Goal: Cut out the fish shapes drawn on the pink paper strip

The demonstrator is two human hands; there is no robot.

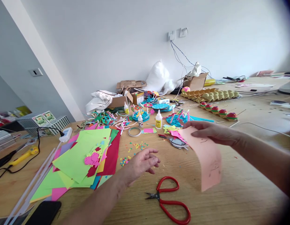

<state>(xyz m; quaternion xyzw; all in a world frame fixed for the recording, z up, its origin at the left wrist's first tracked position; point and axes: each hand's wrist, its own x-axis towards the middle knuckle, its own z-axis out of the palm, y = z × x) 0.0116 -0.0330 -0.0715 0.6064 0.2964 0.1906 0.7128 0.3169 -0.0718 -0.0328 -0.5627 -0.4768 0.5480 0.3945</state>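
Observation:
My right hand (207, 131) pinches the upper end of a strip of peach paper (211, 162), which hangs curved above the table and bears some dark drawn marks. Nothing is in my left hand (145, 162); its fingers are loosely bent and apart over the middle of the table. Below and between both hands lie red-handled scissors (168, 200), their blades pointing left. Beyond the paper strip, grey fish-like paper cutouts (178, 143) lie beside pink paper pieces (177, 135). Small coloured paper bits (125, 161) are scattered left of my left hand.
Stacked coloured paper sheets (81, 153) cover the left side, with a black phone (44, 212) in front. Glue bottles (158, 120), a tape roll (134, 132) and blue paper crafts (176, 119) stand farther back. Egg cartons (219, 94) lie at the back right.

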